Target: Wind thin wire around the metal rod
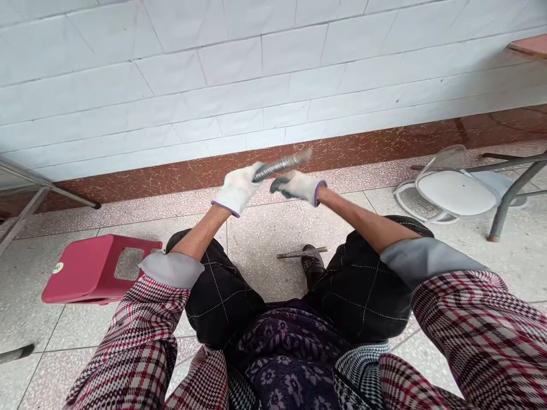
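My left hand (240,183), in a white glove with a purple cuff edge and grey palm, is closed on a silver, ribbed, rod-like thing (277,165). It looks like a metal coil or flexible hose, and its far end is smeared by motion. The thing slants up to the right in front of the wall. Just beneath its right part, my right hand (299,186) wears a matching glove. Its fingers point left, slightly bent and apart, with nothing visible in them. Whether they touch the ribbed thing I cannot tell.
A red plastic stool (81,270) is on the floor to my left, near a metal frame leg (68,191). On the right are a white round-seated chair (455,193) and a grey table leg (515,196). A thin strip or stick bundle (294,254) lies by my shoe (313,265).
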{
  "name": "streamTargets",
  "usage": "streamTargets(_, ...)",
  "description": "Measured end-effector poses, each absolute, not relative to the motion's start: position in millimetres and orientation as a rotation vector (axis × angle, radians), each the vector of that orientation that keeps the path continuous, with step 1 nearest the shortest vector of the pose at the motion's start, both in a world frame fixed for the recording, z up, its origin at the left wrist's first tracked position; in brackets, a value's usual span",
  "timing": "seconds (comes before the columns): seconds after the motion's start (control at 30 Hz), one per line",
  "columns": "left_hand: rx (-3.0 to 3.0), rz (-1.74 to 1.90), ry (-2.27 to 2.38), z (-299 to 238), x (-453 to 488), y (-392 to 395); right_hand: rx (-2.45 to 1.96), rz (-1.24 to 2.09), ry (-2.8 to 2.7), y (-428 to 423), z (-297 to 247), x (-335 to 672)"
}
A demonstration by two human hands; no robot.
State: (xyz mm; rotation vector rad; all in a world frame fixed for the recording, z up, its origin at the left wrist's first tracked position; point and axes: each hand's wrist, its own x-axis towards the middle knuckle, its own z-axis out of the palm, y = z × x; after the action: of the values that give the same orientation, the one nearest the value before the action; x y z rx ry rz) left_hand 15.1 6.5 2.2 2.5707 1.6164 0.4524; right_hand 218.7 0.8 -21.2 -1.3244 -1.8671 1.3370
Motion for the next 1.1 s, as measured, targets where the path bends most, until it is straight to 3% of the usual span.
streamTargets(0.1, 2.417, 0.519, 1.798, 0, 3, 23, -1.315, 1.325, -1.985, -32, -33, 188)
streamTargets(0.3, 2.64, -0.209, 1.771, -13, -9, 40, -1.322, 1.131, -2.091, -34, 0, 197)
streamTargets(0.4, 2.746, -0.325, 1.617, -11, 0, 29, -1.429, 0.932, -1.962, -10, 20, 225)
streamTargets(0.53, 2.806, -0.255, 1.479, -7, 12, 11, -1.47, 0.816, -1.925, 12, 19, 244)
streamTargets(0.77, 2.663, 0.002, 1.592, 2, 0, 7, -1.436, 1.08, -1.76, 16, -7, 245)
streamTargets(0.9, 2.619, 0.042, 1.533, 3, 1, 0, -1.513, 1.035, -1.804, 19, -12, 252)
streamTargets(1.1, 2.139, 0.64, 1.47, 3, 4, 9, -1.519, 1.032, -2.065, -5, -26, 220)
